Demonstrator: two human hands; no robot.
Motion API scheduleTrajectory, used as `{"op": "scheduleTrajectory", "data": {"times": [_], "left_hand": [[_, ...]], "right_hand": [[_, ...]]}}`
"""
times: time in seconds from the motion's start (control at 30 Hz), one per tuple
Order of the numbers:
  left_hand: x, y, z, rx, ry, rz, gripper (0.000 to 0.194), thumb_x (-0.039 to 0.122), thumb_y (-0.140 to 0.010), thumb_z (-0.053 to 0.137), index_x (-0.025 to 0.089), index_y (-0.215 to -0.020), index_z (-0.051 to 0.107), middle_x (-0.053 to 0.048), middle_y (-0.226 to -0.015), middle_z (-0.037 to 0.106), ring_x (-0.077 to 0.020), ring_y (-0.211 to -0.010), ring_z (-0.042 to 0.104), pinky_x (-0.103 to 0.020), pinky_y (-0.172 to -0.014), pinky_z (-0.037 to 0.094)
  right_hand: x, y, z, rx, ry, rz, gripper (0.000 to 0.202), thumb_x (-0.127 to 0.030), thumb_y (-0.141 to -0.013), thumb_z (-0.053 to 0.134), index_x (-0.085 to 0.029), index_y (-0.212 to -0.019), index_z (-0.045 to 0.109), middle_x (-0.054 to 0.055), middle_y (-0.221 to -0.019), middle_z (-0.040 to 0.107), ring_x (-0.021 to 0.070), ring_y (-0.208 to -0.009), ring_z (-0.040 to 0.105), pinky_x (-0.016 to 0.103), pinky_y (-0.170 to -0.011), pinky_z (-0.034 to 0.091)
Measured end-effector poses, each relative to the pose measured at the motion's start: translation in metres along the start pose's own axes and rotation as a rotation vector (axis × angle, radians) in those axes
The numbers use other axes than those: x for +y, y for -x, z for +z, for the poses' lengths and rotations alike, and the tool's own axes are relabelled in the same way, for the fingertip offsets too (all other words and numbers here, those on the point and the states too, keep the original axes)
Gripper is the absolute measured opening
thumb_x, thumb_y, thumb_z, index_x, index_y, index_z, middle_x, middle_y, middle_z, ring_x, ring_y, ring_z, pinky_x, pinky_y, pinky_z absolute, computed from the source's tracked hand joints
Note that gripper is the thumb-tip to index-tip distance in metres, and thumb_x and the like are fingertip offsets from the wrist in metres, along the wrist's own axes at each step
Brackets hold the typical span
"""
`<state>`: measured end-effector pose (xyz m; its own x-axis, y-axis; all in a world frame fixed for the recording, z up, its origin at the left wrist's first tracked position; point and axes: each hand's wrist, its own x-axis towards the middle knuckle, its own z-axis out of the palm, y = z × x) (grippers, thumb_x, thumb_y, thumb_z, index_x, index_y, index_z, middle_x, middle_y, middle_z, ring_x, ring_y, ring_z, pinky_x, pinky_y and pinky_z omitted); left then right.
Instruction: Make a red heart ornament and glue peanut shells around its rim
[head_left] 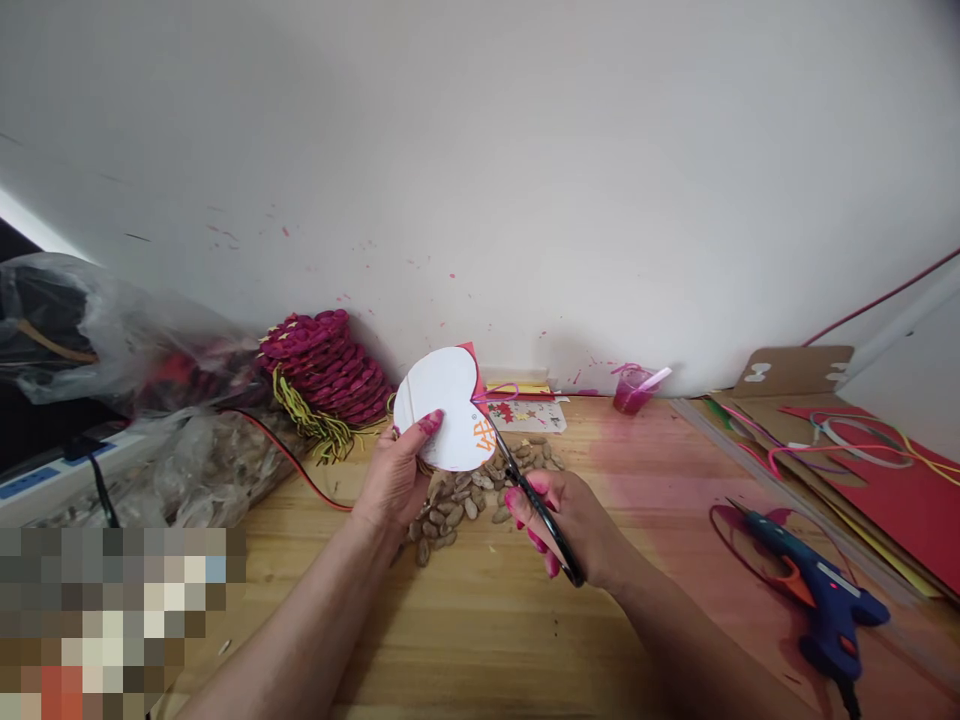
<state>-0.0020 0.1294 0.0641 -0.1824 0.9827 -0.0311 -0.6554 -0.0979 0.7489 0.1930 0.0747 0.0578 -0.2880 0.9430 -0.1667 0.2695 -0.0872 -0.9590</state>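
My left hand [405,465] pinches a white heart-shaped card [442,400] with orange writing near its lower right edge; its thumb lies on the front. Red paper [467,352] shows behind the card along its upper right side. In my right hand [559,515] are black-handled scissors [544,510], their blades pointing up and left and meeting the card's right edge near the notch. Pink stains cover several fingertips. Below the card, a pile of brown seed-like pieces [450,505] lies on the wooden table [450,640].
A stack of magenta braided pieces [330,365] and plastic bags [187,400] stand left. A pink cup [631,390] is near the wall. At right lie a blue glue gun [825,590], red sheets [892,500] and cardboard [795,370]. A power strip [45,480] is far left.
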Motion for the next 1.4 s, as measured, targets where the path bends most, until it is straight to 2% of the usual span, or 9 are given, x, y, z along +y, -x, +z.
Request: {"op": "scheduleTrajectory", "data": {"times": [0.13,0.37,0.5,0.9,1.2,1.4], "left_hand": [[0.000,-0.001,-0.001,0.009,-0.005,-0.002,0.056,0.013,-0.067,0.082,0.015,-0.121,0.067,-0.012,-0.106,0.077,-0.0247,-0.089,0.076,-0.033,-0.086,0.062],[-0.001,0.001,0.001,-0.008,0.011,0.007,0.051,0.013,-0.068,0.082,0.015,-0.117,0.069,-0.012,-0.106,0.077,-0.0225,-0.087,0.076,-0.031,-0.085,0.062],[-0.001,0.003,0.003,-0.002,0.005,0.000,0.054,0.013,-0.066,0.083,0.015,-0.118,0.069,-0.011,-0.105,0.078,-0.0225,-0.087,0.076,-0.031,-0.083,0.062],[-0.002,0.002,0.002,0.009,-0.001,0.011,0.056,0.014,-0.065,0.084,0.015,-0.119,0.068,-0.011,-0.103,0.078,-0.0232,-0.087,0.076,-0.031,-0.084,0.062],[0.001,0.001,0.003,0.021,-0.007,0.011,0.056,0.013,-0.063,0.085,0.015,-0.116,0.069,-0.011,-0.100,0.078,-0.0210,-0.081,0.076,-0.028,-0.080,0.062],[0.002,0.001,0.002,0.012,-0.028,0.015,0.061,0.016,-0.060,0.088,0.014,-0.117,0.068,-0.012,-0.101,0.078,-0.0244,-0.085,0.076,-0.031,-0.080,0.063]], "right_hand": [[-0.001,0.001,0.000,-0.008,-0.014,0.004,0.040,-0.052,-0.083,0.067,-0.021,-0.064,0.052,-0.009,-0.044,0.045,0.0070,-0.029,0.042,0.018,-0.028,0.032],[0.004,0.002,0.003,0.025,-0.017,-0.018,0.039,-0.049,-0.085,0.066,-0.022,-0.065,0.047,-0.009,-0.048,0.044,0.0077,-0.032,0.045,0.018,-0.030,0.037],[0.003,0.002,0.003,0.034,0.015,-0.033,0.040,-0.050,-0.084,0.067,-0.022,-0.064,0.045,-0.009,-0.049,0.042,0.0081,-0.033,0.046,0.019,-0.030,0.036],[0.005,0.000,0.003,0.053,0.027,-0.019,0.046,-0.056,-0.082,0.067,-0.023,-0.061,0.043,-0.008,-0.046,0.041,0.0073,-0.034,0.035,0.021,-0.030,0.028],[-0.003,0.001,0.000,0.070,0.103,-0.059,0.047,-0.057,-0.079,0.069,-0.022,-0.058,0.045,-0.007,-0.045,0.041,0.0077,-0.035,0.035,0.024,-0.035,0.025],[-0.008,0.004,0.000,0.076,0.104,-0.052,0.050,-0.057,-0.077,0.071,-0.023,-0.055,0.042,-0.007,-0.043,0.038,0.0089,-0.035,0.036,0.024,-0.036,0.025]]}}
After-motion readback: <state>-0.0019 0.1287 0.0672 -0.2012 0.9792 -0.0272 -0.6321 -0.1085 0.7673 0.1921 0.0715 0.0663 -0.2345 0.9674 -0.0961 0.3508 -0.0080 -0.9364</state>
